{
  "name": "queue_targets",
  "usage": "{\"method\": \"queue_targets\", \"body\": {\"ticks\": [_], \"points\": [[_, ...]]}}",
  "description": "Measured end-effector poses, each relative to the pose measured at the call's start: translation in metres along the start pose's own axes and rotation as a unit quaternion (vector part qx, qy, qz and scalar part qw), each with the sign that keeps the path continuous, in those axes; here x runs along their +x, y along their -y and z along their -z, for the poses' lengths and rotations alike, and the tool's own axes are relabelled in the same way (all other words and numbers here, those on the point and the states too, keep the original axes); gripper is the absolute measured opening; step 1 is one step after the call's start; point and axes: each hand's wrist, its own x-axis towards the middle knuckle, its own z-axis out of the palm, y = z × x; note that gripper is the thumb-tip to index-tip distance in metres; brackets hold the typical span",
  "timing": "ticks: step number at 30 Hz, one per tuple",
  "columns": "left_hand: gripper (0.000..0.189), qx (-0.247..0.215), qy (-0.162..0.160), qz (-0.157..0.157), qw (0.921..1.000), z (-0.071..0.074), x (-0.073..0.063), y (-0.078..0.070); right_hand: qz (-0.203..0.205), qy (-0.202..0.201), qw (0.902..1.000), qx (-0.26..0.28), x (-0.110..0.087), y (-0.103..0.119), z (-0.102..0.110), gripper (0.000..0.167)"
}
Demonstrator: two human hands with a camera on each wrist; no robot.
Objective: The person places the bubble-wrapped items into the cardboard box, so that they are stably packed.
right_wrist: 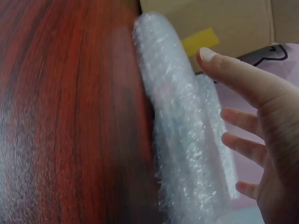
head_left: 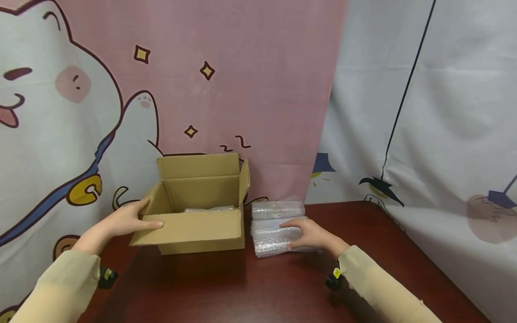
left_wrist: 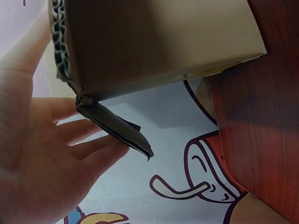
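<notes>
An open cardboard box (head_left: 202,246) stands on the table with its flaps spread. At its front left corner, my left hand (head_left: 123,220) holds the flaps, the thumb lying over the front flap (head_left: 202,226) and the fingers behind the side flap (left_wrist: 114,123). Clear bubble wrap (head_left: 210,209) shows inside the box. Beside it on the right lie bubble-wrapped rolls (head_left: 268,244), laid one behind another. My right hand (head_left: 313,234) hovers at the right end of these rolls, thumb and fingers spread around the nearest roll (right_wrist: 182,126) without gripping it.
The dark red wooden table (head_left: 278,291) runs toward me and to the right. A cartoon-printed curtain (head_left: 266,89) hangs close behind the box and rolls, and a pale one (head_left: 444,134) borders the right side. Yellow tape (right_wrist: 201,42) marks the box's side.
</notes>
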Motion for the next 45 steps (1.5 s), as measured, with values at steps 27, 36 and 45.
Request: {"method": "queue_targets", "body": {"ticks": [27, 36, 45], "points": [[0.105, -0.005, 0.000, 0.005, 1.0000, 0.000, 0.002, 0.001, 0.006, 0.029, 0.9992, -0.027, 0.007, -0.015, -0.019, 0.062], [0.104, -0.015, 0.001, 0.006, 0.9999, -0.001, 0.001, 0.003, 0.008, 0.033, 0.9984, -0.044, 0.008, -0.015, -0.020, 0.062], [0.104, -0.013, -0.001, 0.004, 0.9999, -0.001, 0.001, 0.001, 0.012, 0.032, 0.9980, -0.053, 0.009, -0.014, -0.020, 0.063]]}}
